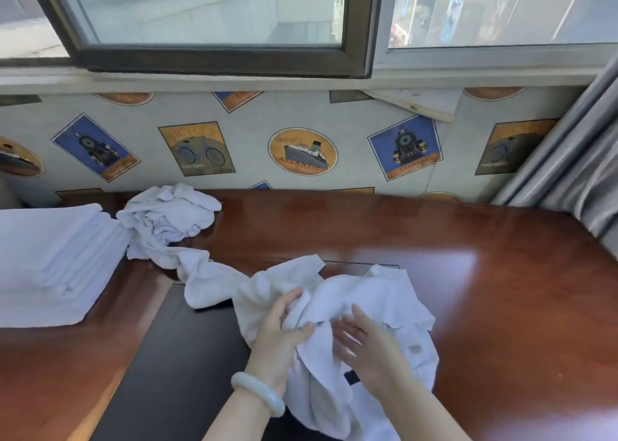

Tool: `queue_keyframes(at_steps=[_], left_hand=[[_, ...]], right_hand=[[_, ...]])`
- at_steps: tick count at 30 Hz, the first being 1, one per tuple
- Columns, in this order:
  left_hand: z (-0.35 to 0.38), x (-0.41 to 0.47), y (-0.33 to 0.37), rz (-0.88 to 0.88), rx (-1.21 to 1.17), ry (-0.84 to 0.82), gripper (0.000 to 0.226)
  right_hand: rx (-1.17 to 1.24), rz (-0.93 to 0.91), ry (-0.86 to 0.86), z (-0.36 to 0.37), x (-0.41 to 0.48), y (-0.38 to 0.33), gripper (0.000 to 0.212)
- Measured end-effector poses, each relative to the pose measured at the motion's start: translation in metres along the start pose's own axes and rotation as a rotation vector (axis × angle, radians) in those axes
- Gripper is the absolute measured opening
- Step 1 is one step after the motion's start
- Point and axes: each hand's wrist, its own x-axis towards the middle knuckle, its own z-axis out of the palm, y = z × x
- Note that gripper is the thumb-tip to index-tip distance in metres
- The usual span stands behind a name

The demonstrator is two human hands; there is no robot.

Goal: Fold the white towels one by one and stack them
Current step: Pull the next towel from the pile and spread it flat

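Observation:
A crumpled white towel (pixel 378 296) lies in front of me on the wooden table (pixel 501 290). My left hand (pixel 281 337) grips a fold of it between thumb and fingers; a pale bangle sits on that wrist. My right hand (pixel 364 343) rests flat on the same towel with its fingers spread. A rumpled heap of white towels (pixel 167 220) lies at the back left, and one twisted towel (pixel 207 280) trails from it toward my hands. At the far left stands a stack of folded white towels (pixel 50 266).
A dark inlay panel (pixel 180 367) runs down the table's middle under my arms. Behind the table is a wall with poster-print paper (pixel 301 149) and a window above. Grey curtains (pixel 575 179) hang at the right.

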Motion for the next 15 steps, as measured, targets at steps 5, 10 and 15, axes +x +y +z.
queue_keyframes(at_steps=[5, 10, 15], left_hand=[[0.008, -0.006, 0.003, 0.067, 0.246, -0.255, 0.052], [0.003, 0.018, 0.012, 0.094, 0.032, 0.190, 0.057], [0.003, 0.050, 0.064, 0.334, 0.447, 0.439, 0.042]], right_hand=[[-0.233, 0.171, -0.082, 0.025, 0.014, -0.023, 0.032], [-0.549, -0.221, 0.125, 0.022, 0.011, -0.047, 0.006], [-1.179, -0.507, 0.370, 0.029, 0.004, -0.118, 0.018]])
